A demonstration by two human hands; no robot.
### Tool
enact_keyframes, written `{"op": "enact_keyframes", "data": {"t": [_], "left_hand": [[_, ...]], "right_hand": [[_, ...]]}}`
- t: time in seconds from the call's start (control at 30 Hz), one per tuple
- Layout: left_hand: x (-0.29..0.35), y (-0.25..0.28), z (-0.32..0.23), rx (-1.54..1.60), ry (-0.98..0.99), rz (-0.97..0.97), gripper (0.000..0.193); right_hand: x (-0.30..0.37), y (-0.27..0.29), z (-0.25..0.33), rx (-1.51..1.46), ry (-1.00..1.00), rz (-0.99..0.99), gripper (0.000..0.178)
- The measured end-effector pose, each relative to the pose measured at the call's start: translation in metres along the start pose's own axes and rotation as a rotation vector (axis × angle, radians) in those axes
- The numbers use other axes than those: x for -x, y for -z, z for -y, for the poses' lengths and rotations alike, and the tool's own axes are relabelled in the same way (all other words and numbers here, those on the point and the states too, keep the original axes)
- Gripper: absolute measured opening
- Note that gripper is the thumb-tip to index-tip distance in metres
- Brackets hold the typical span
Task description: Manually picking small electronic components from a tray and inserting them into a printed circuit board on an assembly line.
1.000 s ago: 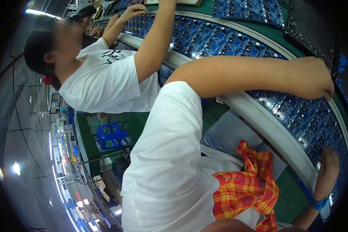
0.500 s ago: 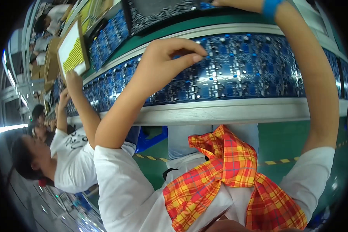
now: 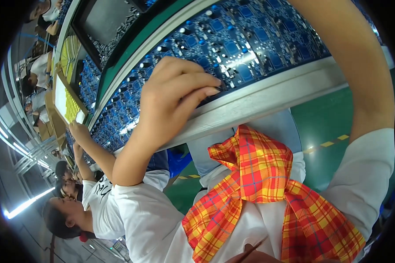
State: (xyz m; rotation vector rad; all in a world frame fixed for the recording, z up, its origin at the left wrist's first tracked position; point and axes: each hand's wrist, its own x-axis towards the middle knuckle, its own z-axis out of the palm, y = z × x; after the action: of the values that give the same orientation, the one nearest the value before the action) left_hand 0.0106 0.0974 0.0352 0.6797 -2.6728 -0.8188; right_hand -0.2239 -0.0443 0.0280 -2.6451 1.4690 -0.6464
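A long row of blue circuit boards (image 3: 274,37), studded with small components, runs across in front of me. My left hand (image 3: 173,90) is over the near edge of these boards. Its thumb and forefinger come together in a pinch at the board's edge, beside the pale rail (image 3: 259,87). Whatever may be between those fingertips is too small to make out. My right forearm (image 3: 360,52) reaches over the boards and leaves the picture at the top, so the right hand is out of sight.
A black tray (image 3: 90,22) with many small parts stands beyond the boards on a green surface (image 3: 156,24). To the left, a co-worker (image 3: 105,210) reaches toward a box with yellow strips (image 3: 71,107). More people sit farther along the line.
The whole view has turned and shifted. My left hand has come from the middle of the boards to their near edge, its pinch tighter. My right hand has passed out of view.
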Motion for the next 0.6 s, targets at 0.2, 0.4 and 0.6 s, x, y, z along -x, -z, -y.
{"op": "enact_keyframes", "data": {"t": [0.2,0.4,0.6], "left_hand": [[-0.008,-0.016,-0.004,-0.261,-0.175,0.0,0.015],[-0.019,-0.025,-0.002,-0.304,-0.217,0.027,0.016],[-0.014,-0.024,-0.005,-0.364,-0.171,0.019,0.018]], "right_hand": [[-0.003,-0.001,0.02,-0.139,-0.004,-0.175,0.011],[0.012,0.002,0.011,-0.16,-0.092,-0.324,0.014],[0.018,0.0,0.016,-0.215,-0.148,-0.326,0.018]]}}
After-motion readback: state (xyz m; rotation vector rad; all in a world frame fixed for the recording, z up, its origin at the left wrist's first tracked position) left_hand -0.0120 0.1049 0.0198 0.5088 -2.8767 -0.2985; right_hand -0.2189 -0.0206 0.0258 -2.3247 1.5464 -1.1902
